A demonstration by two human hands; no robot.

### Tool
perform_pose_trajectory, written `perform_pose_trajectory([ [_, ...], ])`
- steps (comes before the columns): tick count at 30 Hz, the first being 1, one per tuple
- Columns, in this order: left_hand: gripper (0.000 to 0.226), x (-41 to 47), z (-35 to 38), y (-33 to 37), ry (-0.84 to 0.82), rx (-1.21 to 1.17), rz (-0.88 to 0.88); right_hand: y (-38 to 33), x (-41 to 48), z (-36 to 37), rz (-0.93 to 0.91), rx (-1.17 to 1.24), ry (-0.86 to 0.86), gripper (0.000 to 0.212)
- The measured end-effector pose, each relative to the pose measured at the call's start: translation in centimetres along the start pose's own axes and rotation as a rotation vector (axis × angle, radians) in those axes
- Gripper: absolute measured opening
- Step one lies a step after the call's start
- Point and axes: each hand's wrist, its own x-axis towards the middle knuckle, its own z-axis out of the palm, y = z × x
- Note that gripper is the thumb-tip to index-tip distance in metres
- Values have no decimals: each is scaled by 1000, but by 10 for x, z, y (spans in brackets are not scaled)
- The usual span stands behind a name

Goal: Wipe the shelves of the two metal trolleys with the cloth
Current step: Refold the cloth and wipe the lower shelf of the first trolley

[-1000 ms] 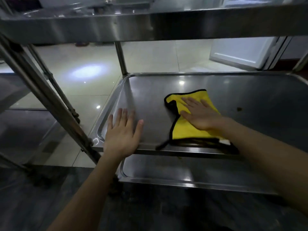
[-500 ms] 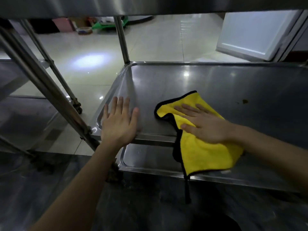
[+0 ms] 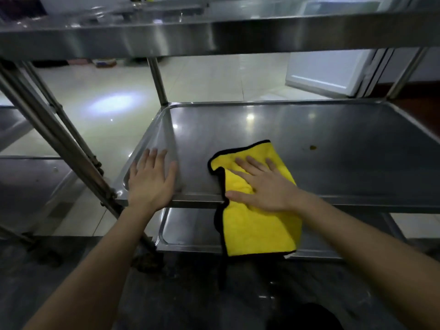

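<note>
Middle shelf, near edge: cloth overhanging.
Your right hand is pressing it, fingers spread; left hand is lying flat, fingers together, near-left corner.

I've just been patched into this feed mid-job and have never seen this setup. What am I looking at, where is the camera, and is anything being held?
There is no machine here: a person works with bare hands, and the one camera sits on their head, looking forward and down. In front is a metal trolley with stacked steel shelves. The left hand lies flat and open on the middle shelf, near its left front corner. The right hand presses flat on a yellow cloth with black edging; nothing is gripped. Part of the cloth hangs over the shelf's front edge. A small brown spot sits on the shelf to the right of the cloth. A second trolley stands at left.
</note>
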Motion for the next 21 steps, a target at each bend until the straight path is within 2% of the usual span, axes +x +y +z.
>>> perform_pose_trajectory([
  [2,74,-1,-5,3,-20,36,-13,28,-26,-10,71,-30,9,86],
  [5,86,-5,-9,34,-40,89,-55,31,-34,-11,236,-53,104,71],
  [7,85,-5,-6,82,-40,31,17,14,-32,-3,284,-39,144,75],
  [10,85,-3,9,147,-55,-36,165,6,-41,3,215,-34,124,102],
  [13,84,-6,25,152,-122,8,124,32,-58,-1,95,-77,95,103],
  [15,85,-10,30,144,-138,-4,81,55,-63,-3,80,-85,46,100],
  [18,85,-15,31,148,-89,-8,152,96,-35,-10,206,-47,6,97],
  [21,88,-15,32,154,-64,-27,175,115,33,-33,387,-61,-20,90],
])
